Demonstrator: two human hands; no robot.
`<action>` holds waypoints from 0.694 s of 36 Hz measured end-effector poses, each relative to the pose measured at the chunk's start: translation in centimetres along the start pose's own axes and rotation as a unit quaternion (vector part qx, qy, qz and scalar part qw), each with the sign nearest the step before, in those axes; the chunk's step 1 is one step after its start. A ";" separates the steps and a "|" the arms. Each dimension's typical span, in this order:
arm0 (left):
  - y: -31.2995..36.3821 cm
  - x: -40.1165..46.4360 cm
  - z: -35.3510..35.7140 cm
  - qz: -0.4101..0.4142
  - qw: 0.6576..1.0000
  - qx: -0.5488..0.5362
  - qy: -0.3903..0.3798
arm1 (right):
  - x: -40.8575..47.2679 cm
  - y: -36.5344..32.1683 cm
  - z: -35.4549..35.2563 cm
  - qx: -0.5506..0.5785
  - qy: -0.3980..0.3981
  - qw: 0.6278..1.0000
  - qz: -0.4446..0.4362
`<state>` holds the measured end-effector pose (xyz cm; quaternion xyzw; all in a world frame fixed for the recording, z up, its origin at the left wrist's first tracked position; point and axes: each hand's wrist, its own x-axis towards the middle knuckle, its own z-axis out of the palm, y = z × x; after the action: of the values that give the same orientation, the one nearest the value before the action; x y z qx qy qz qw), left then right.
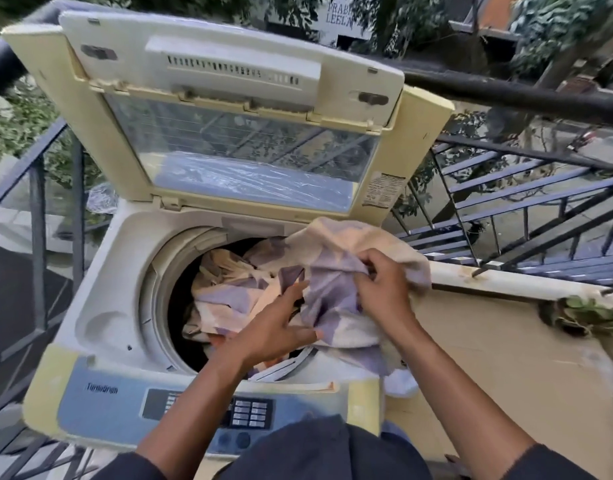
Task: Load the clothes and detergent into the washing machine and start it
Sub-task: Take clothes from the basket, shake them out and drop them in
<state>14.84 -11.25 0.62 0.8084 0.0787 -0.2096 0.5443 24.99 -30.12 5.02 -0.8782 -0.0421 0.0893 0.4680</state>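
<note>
Loading is partway: right hand (384, 289) pinches the cloth (336, 271), left hand (281, 327) spread, pushing it into the drum (159, 289); detergent and start remain.

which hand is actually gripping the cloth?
The right hand: its fingers pinch a bunched fold of the checked cloth over the drum's right rim. The left hand lies flat, fingers straight, pressing the cloth down.

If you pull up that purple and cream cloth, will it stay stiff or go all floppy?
Probably floppy: the cloth sags and folds over the tub rim. It likely bunches easily, since the right hand pinches a crumpled wad. It looks dry, so probably light, though its weight cannot be told for sure.
</note>
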 end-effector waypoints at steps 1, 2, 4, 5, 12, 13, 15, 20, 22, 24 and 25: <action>-0.1 -0.1 0.0 0.010 1.000 -0.016 0.003 | -0.2 -1.1 0.9 0.030 -0.016 0.999 -0.004; -0.3 0.0 0.0 0.021 0.999 -0.025 0.012 | -0.4 -2.1 1.8 0.054 -0.033 0.998 -0.012; 0.0 -0.4 0.0 0.041 0.998 -0.028 0.044 | -0.8 -4.1 3.9 0.083 -0.060 0.994 -0.042; 0.2 -0.7 -0.1 0.046 0.996 -0.033 0.070 | -0.9 -4.9 5.0 0.094 -0.072 0.991 -0.056; 0.0 -3.6 -4.5 0.057 0.929 -0.169 0.326 | -2.3 -10.4 9.3 0.181 -0.173 0.957 -0.143; 0.2 -4.1 -5.6 0.083 0.912 -0.196 0.351 | -2.4 -11.0 9.4 0.184 -0.185 0.951 -0.166; -0.1 -4.6 -7.9 0.136 0.873 -0.217 0.416 | -2.7 -12.1 9.4 0.175 -0.199 0.941 -0.212; -1.6 -4.9 -12.4 0.130 0.765 -0.235 0.586 | -2.8 -12.7 10.5 0.115 -0.149 0.944 -0.271; -2.1 -5.1 -12.9 0.118 0.740 -0.231 0.621 | -2.3 -11.4 11.3 0.020 -0.144 0.945 -0.291; -2.9 -5.0 -12.7 0.104 0.755 -0.209 0.613 | -1.8 -9.2 12.1 -0.065 -0.180 0.939 -0.286; -3.2 -4.8 -12.3 0.093 0.774 -0.195 0.595 | -1.6 -7.8 12.6 -0.090 -0.202 0.937 -0.272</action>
<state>12.49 1.74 3.87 0.6516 0.3507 0.3849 0.5516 21.03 -15.77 4.85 -0.8351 -0.3808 0.1295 0.3753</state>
